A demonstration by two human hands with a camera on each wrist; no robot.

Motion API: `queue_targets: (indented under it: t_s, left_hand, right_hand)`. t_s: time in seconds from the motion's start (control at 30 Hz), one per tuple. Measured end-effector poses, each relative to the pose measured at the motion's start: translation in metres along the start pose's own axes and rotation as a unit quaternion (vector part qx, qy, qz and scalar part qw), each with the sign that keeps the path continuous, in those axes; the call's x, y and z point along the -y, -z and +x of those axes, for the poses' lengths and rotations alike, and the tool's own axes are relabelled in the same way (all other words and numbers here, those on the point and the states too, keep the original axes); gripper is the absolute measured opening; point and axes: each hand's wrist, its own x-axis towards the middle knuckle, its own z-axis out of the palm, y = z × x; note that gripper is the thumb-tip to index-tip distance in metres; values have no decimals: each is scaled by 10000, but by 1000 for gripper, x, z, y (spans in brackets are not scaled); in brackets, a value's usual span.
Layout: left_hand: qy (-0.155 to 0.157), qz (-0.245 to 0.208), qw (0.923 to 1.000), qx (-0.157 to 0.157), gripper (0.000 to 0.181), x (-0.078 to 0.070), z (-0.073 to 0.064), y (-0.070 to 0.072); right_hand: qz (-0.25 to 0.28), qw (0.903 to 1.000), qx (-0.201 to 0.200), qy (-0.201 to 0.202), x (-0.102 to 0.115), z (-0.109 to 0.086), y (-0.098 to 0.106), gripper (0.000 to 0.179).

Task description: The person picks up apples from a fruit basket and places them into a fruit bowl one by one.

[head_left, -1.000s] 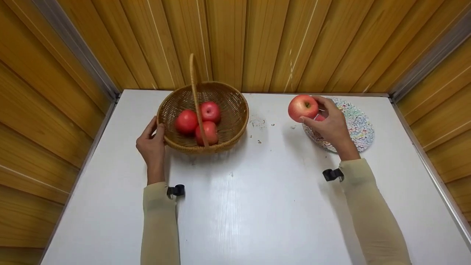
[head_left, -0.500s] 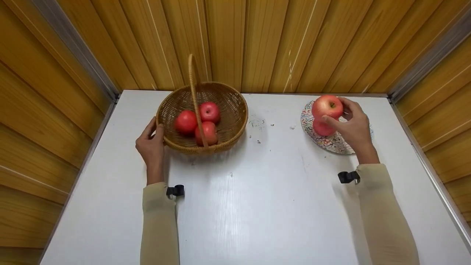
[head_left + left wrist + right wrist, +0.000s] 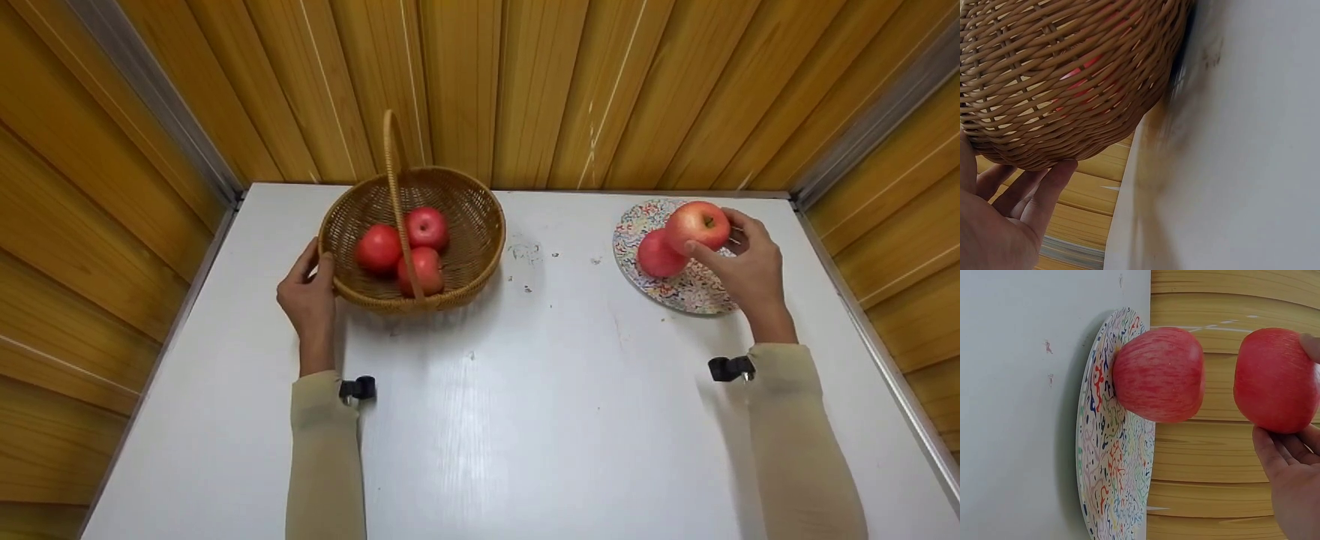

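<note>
My right hand [image 3: 754, 262] holds a red apple [image 3: 698, 226] between thumb and fingers, stem facing up, over the round plate [image 3: 705, 296] with its colourful squiggle pattern. In the right wrist view, a gap separates this held apple [image 3: 1276, 379] from a second apple [image 3: 1159, 374] that sits on the plate. At the left, a brown wicker basket [image 3: 480, 259] with a tall handle contains three red apples [image 3: 380, 249]. My left hand [image 3: 311, 296] grips the basket's left rim; its fingers [image 3: 1050, 191] press against the woven wall in the left wrist view.
Both the basket and the plate stand toward the back of a white table [image 3: 480, 420]. Wood-look panels [image 3: 540, 90] rise behind and at both sides. Small dark marks [image 3: 527, 289] dot the tabletop between basket and plate.
My right hand has carried its apple rightward, from beside the plate to above it, uncovering more of the apple lying there. My left hand and the basket have stayed put.
</note>
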Motion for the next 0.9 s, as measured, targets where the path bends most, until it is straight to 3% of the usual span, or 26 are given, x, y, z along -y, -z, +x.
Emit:
queue_targets:
  t_s: [0.4,0.7,0.9]
  left_hand:
    - [14,-144,9999,18,33,-2,-2,1]
    - [137,3,9999,-11,35,-1,0,1]
    - [125,72,9999,-25,37,-1,0,0]
  right_hand:
    - [-54,9991,-70,-423,-15,13,11,92]
    - [-87,9979,-147,-632,-29,36,10,92]
    - [19,9972,14,-750,-34,54,5,92]
